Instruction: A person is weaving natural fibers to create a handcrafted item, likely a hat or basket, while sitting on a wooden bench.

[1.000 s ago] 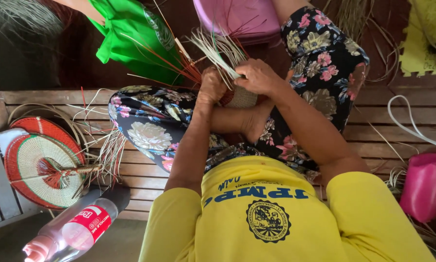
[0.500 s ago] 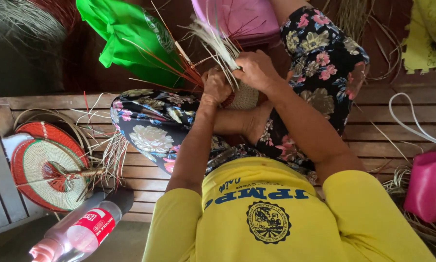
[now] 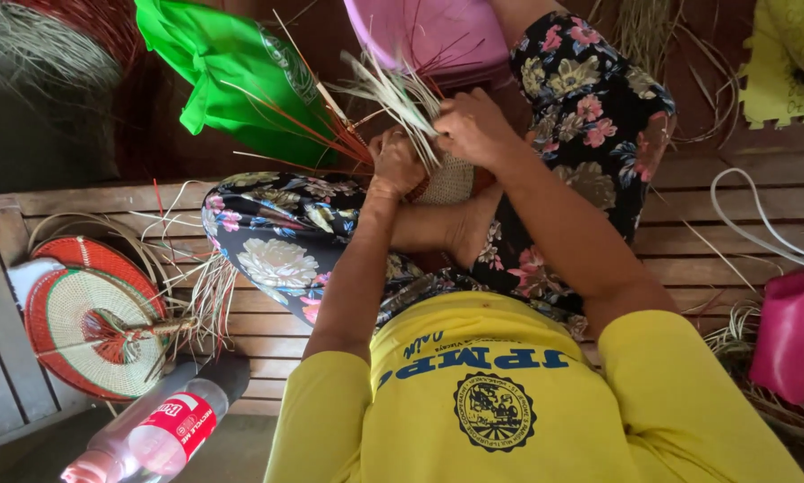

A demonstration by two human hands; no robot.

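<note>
Near the left edge of the slatted wooden floor (image 3: 706, 224) lie two round woven fans (image 3: 89, 322), red-rimmed with a pale, green-banded face, one overlapping the other; just below them, at the floor's near-left corner, a clear plastic bottle (image 3: 147, 438) with a red label lies on its side; loose pale strands (image 3: 196, 286) spread between the fans and the seated person's knee; beyond the floor's far edge, a bright green bag (image 3: 232, 80) sits with thin red strips (image 3: 313, 134) fanned across it. At centre, above the crossed legs in floral cloth, the left hand (image 3: 395, 161) is curled shut against the small woven piece (image 3: 445, 183), a pale basket-like weave resting over the bare foot; the right hand (image 3: 473, 130), touching the left, is closed round a bundle of pale green reed strips (image 3: 402, 89) that rise from the weave and splay outward; behind these stands a pink plastic tub (image 3: 438, 36). Toward the right edge a white cord (image 3: 760, 224) curves over the slats; a pink plastic cup (image 3: 791, 335) stands near the right edge, among more dry strands; a yellow foam mat (image 3: 791, 63) lies beyond the far-right corner.
</note>
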